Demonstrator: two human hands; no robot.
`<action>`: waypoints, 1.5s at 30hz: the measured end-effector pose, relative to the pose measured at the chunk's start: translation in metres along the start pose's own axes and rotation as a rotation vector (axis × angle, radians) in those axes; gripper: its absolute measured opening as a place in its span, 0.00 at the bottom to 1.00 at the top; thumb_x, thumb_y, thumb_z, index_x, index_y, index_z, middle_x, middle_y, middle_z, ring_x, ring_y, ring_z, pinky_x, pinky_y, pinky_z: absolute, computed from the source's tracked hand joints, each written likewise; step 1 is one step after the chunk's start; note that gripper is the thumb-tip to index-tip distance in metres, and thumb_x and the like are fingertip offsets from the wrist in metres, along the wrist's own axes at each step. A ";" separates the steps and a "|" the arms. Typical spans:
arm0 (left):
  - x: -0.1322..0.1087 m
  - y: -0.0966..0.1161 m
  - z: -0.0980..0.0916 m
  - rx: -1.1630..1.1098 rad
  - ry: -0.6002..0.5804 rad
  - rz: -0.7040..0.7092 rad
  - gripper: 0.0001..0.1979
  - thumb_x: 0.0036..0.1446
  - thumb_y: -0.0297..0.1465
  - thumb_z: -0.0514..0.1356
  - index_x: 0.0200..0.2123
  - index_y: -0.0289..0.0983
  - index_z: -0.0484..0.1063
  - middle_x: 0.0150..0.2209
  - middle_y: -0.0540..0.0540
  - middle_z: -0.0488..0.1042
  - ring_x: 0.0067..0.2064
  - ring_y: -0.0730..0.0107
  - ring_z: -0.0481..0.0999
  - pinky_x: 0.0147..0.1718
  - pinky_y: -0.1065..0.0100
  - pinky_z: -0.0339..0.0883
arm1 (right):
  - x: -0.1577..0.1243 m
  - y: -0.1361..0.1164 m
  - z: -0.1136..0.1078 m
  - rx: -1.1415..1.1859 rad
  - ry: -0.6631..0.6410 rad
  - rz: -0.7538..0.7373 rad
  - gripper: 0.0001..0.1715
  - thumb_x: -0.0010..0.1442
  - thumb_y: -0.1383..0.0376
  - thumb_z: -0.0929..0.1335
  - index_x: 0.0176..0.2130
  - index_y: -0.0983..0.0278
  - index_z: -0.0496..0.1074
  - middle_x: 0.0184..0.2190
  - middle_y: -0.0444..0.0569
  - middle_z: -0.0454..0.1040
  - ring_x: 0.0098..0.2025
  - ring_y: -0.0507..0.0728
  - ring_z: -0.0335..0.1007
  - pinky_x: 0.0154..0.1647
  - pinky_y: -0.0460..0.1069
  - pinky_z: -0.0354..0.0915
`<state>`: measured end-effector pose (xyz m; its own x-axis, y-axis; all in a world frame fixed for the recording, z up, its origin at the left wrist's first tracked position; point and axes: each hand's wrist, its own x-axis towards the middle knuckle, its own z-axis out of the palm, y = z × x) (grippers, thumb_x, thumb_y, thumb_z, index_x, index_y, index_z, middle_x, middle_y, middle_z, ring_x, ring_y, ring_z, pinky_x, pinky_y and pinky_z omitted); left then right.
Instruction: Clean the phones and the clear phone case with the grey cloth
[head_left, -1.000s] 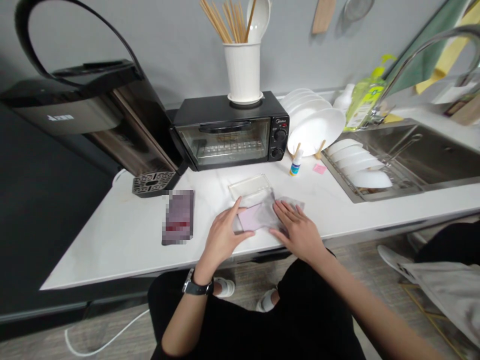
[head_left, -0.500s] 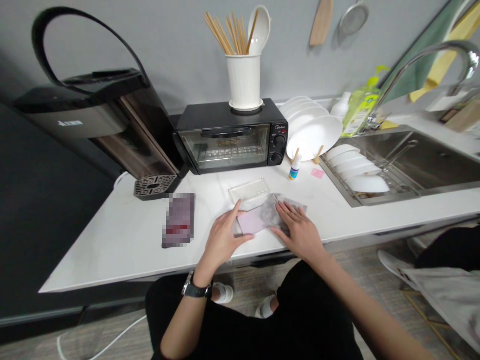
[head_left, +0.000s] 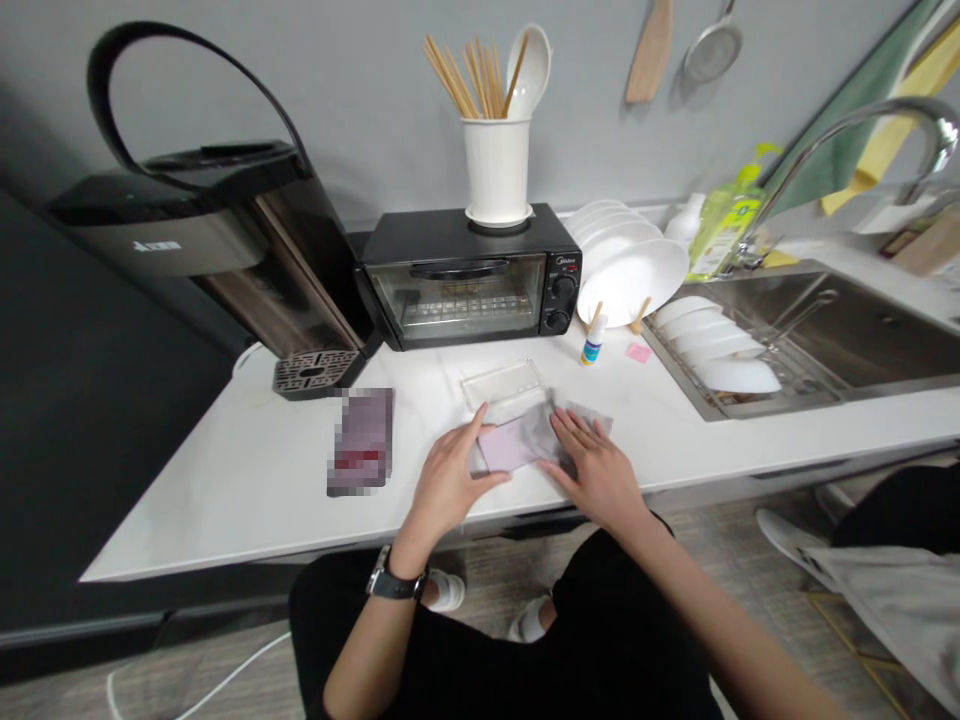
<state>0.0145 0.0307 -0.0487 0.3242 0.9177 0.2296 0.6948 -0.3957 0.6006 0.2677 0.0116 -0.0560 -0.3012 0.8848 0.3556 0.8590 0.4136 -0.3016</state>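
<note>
A flat pale-pink phone [head_left: 508, 447] lies on the white counter [head_left: 247, 480] near its front edge. My left hand [head_left: 448, 482], with a watch on the wrist, holds the phone's left end between thumb and fingers. My right hand [head_left: 598, 467] presses a grey cloth [head_left: 541, 430] flat onto the phone's right part, fingers stretched out. A clear plastic case [head_left: 503, 385] lies just behind the phone.
A blurred dark phone [head_left: 361, 441] lies to the left. Behind stand a black toaster oven [head_left: 469, 277], a utensil holder [head_left: 497, 168], a black water dispenser [head_left: 217, 240], white plates [head_left: 628, 265], a small bottle [head_left: 592, 340] and a pink slip [head_left: 638, 352]. A sink [head_left: 840, 330] lies at right.
My right hand has rubbed the cloth slightly across the phone. The left hand has kept its hold. The camera view has shifted a little.
</note>
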 end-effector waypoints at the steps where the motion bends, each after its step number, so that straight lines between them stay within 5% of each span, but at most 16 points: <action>1: 0.000 0.000 0.000 0.003 -0.002 -0.002 0.54 0.55 0.38 0.74 0.76 0.49 0.45 0.61 0.44 0.77 0.63 0.52 0.74 0.64 0.50 0.63 | 0.005 -0.004 0.004 -0.008 0.012 0.014 0.41 0.71 0.47 0.66 0.71 0.70 0.62 0.70 0.65 0.64 0.73 0.72 0.58 0.71 0.71 0.57; 7: -0.003 -0.003 0.001 0.030 -0.003 0.016 0.49 0.59 0.34 0.70 0.76 0.46 0.47 0.65 0.40 0.72 0.63 0.52 0.73 0.62 0.51 0.66 | 0.007 -0.059 0.019 0.191 -0.133 -0.207 0.47 0.68 0.40 0.66 0.70 0.69 0.64 0.70 0.61 0.64 0.73 0.68 0.59 0.73 0.69 0.55; 14: 0.001 0.001 0.000 0.012 -0.007 -0.001 0.54 0.55 0.36 0.74 0.76 0.48 0.46 0.60 0.43 0.77 0.63 0.51 0.73 0.65 0.50 0.62 | -0.003 -0.005 0.001 0.016 -0.007 0.025 0.38 0.73 0.49 0.65 0.71 0.70 0.63 0.70 0.63 0.64 0.72 0.71 0.59 0.72 0.70 0.57; 21: -0.003 -0.002 0.001 0.034 -0.004 0.011 0.49 0.59 0.32 0.70 0.76 0.46 0.48 0.64 0.39 0.73 0.63 0.52 0.74 0.62 0.52 0.65 | 0.003 -0.068 0.023 0.147 -0.086 -0.172 0.46 0.70 0.42 0.65 0.69 0.73 0.64 0.70 0.63 0.65 0.72 0.68 0.60 0.73 0.66 0.57; 28: 0.001 0.002 0.000 0.021 0.004 0.027 0.54 0.54 0.36 0.75 0.76 0.50 0.48 0.61 0.44 0.76 0.64 0.51 0.73 0.64 0.49 0.63 | -0.003 -0.006 0.003 0.003 -0.006 0.025 0.42 0.72 0.47 0.65 0.71 0.73 0.62 0.71 0.64 0.63 0.73 0.72 0.58 0.71 0.69 0.58; 32: 0.001 -0.001 0.001 0.010 0.015 0.028 0.52 0.55 0.35 0.74 0.76 0.49 0.49 0.62 0.42 0.76 0.63 0.52 0.74 0.64 0.51 0.64 | 0.015 -0.035 0.021 0.059 -0.028 -0.045 0.48 0.69 0.42 0.66 0.70 0.74 0.62 0.71 0.66 0.62 0.74 0.73 0.55 0.73 0.72 0.53; 36: -0.001 -0.005 0.002 0.025 0.020 0.036 0.51 0.57 0.32 0.72 0.76 0.49 0.48 0.62 0.42 0.75 0.61 0.53 0.76 0.61 0.52 0.67 | 0.002 -0.064 0.021 0.183 -0.115 -0.202 0.49 0.67 0.39 0.67 0.71 0.70 0.62 0.70 0.62 0.64 0.73 0.68 0.59 0.73 0.69 0.56; 42: 0.000 0.000 0.002 -0.005 0.025 0.045 0.55 0.53 0.36 0.76 0.76 0.50 0.48 0.61 0.43 0.77 0.62 0.52 0.74 0.63 0.51 0.65 | -0.005 -0.010 0.001 0.033 -0.036 -0.012 0.38 0.74 0.50 0.64 0.72 0.67 0.60 0.71 0.61 0.62 0.73 0.69 0.59 0.71 0.69 0.59; 45: 0.000 0.000 0.002 -0.006 0.022 0.035 0.54 0.53 0.37 0.76 0.76 0.49 0.49 0.61 0.43 0.77 0.63 0.52 0.74 0.63 0.51 0.65 | 0.013 -0.018 0.013 0.015 -0.017 0.021 0.44 0.71 0.46 0.65 0.71 0.73 0.62 0.72 0.65 0.60 0.74 0.74 0.55 0.72 0.71 0.56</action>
<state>0.0160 0.0310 -0.0501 0.3340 0.9037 0.2678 0.6791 -0.4278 0.5965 0.2431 0.0188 -0.0577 -0.2898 0.8969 0.3340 0.8593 0.3975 -0.3219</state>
